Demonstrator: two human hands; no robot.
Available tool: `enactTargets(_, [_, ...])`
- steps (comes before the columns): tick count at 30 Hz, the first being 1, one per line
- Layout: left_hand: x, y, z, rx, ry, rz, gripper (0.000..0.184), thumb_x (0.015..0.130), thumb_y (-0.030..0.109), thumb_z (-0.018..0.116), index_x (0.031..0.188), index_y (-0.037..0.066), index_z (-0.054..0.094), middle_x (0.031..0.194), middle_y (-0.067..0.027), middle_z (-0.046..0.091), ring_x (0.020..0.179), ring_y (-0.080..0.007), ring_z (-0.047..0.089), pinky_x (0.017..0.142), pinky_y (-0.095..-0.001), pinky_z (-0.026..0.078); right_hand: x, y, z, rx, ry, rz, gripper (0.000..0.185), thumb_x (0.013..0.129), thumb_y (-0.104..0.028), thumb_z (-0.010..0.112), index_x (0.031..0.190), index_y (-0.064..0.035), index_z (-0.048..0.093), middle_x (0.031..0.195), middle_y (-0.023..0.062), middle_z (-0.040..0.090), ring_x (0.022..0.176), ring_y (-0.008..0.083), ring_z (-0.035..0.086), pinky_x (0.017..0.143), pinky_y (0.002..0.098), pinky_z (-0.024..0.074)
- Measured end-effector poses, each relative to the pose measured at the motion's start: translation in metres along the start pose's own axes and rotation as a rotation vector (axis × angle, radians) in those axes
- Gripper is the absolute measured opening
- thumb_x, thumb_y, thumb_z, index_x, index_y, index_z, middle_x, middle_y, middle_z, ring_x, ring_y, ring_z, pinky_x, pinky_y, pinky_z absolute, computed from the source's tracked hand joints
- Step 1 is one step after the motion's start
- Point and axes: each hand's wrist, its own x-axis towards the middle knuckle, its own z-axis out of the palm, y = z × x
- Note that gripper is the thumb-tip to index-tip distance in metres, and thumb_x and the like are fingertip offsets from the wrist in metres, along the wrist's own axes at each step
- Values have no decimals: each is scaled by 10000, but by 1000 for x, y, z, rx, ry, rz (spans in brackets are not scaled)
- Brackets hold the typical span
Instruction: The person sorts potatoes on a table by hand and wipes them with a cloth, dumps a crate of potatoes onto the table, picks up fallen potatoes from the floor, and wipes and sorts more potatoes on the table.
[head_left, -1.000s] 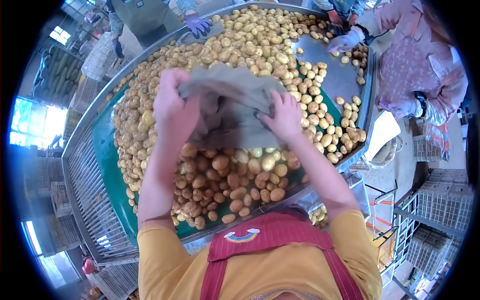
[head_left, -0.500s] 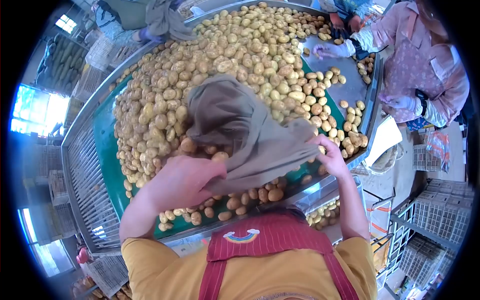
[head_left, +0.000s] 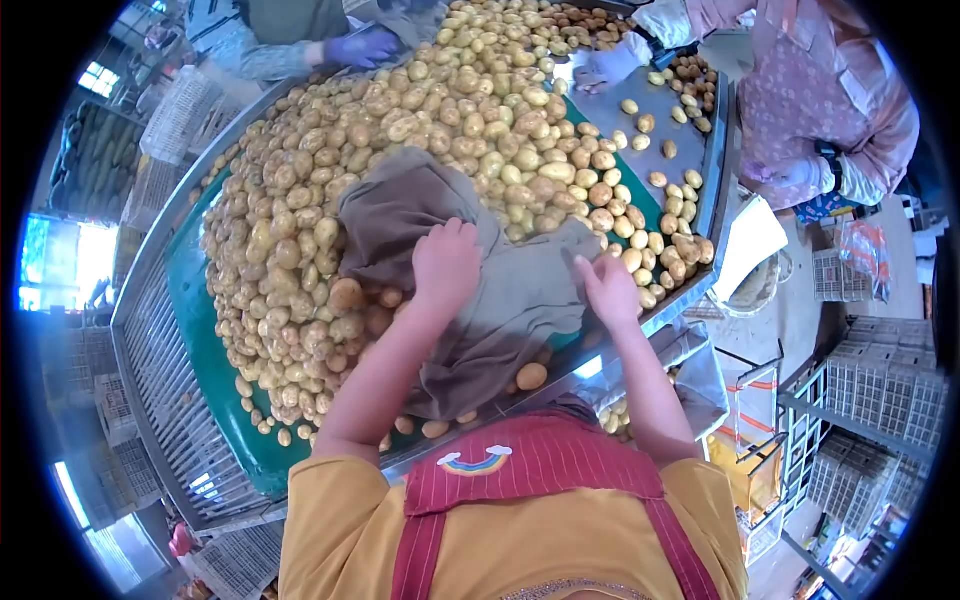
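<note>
A crumpled grey-brown cloth (head_left: 520, 290) lies over the near part of a large heap of potatoes (head_left: 400, 130). My left hand (head_left: 447, 262) is on the middle of the cloth, fingers curled into its folds. At the cloth's right edge, my right hand (head_left: 608, 288) pinches the fabric between thumb and fingers. The cloth's darker, bunched part rises at the left, and its near end hangs towards my apron. Some potatoes under it are hidden; a few show along its lower edge.
The potatoes lie on a metal-rimmed sorting table (head_left: 190, 370) with a green surface and slatted left end. A co-worker's purple glove (head_left: 362, 48) is at the far left; another person's gloved hand (head_left: 610, 65) is at the far right. Plastic crates (head_left: 880, 400) stand at the right.
My left hand has moved from the cloth's near left corner up onto its middle. The right hand has come slightly left and nearer. The cloth now spreads lower over the near potatoes.
</note>
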Motion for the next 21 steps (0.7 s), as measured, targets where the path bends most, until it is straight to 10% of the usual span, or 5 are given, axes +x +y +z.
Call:
enactTargets(5, [4, -23, -32, -829, -171, -265, 141, 933, 173, 652, 896, 67, 566, 726, -62, 499, 659, -147, 518, 618, -320, 452, 1, -18, 2, -99, 142, -438, 266, 733, -217, 831, 959, -138, 714, 1296, 107, 521, 1242, 378, 448, 1021, 489, 403])
enactTargets(9, [9, -17, -104, -884, 64, -402, 110, 1006, 141, 584, 922, 73, 561, 778, 49, 474, 738, -27, 428, 626, -228, 374, 2, -8, 3, -80, 259, -693, 237, 735, -104, 768, 958, -154, 704, 1228, 93, 573, 1186, 356, 498, 984, 497, 407])
enactTargets(15, [-31, -55, -154, -1697, 313, -787, 369, 1081, 347, 461, 1280, 58, 575, 1200, -105, 641, 1127, -247, 614, 1029, -422, 487, -71, 39, -71, -173, 129, -1014, 252, 717, -54, 729, 943, -156, 683, 1193, 85, 595, 1089, 344, 551, 911, 452, 444])
enactTargets(18, [-93, -95, -102, -2267, -170, -868, 403, 1077, 340, 460, 1319, 31, 551, 1205, -125, 664, 1105, -244, 653, 1000, -402, 524, -75, 63, -71, -34, -182, -783, 182, 769, -32, 693, 933, -107, 668, 1006, 82, 636, 996, 305, 604, 860, 434, 470])
enactTargets(21, [-114, -66, -86, -1913, -356, -1008, 251, 1016, 159, 562, 1228, 28, 586, 1086, -64, 679, 960, -161, 666, 879, -308, 557, -64, 38, -59, 132, -185, -192, 218, 933, -247, 646, 876, -36, 658, 897, 168, 680, 886, 372, 648, 810, 463, 507])
